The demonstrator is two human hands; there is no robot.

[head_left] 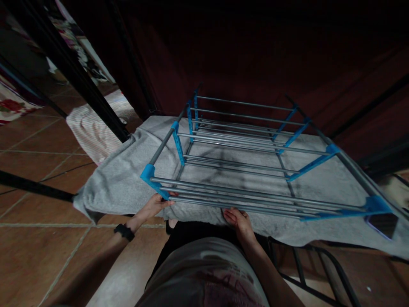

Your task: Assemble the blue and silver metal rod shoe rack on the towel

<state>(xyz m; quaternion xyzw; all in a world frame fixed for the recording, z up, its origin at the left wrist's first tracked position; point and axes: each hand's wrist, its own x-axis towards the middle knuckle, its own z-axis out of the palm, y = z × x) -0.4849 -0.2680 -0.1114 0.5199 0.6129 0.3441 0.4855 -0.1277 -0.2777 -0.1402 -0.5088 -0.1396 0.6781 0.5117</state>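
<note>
Grey metal rack (255, 170) with blue joints laid on grey towel (115, 179), spread over dark frame. Left hand (156, 204) placed at rack's near left corner, fingers curled under blue joint (150, 175). Right hand (238, 219) set under near rail at towel's near edge, fingers bent; grip cannot be told. Phone (381, 224) seen at rack's near right corner. Black band (124, 232) worn on left wrist.

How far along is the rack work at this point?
Done: the rack of grey rods and blue connectors stands with two tiers joined, on a grey cloth. In hand: the left hand is at the near-left blue corner piece; the right hand reaches under the front rods. Left: nothing sits on the tiers; loose parts are not visible.
</note>
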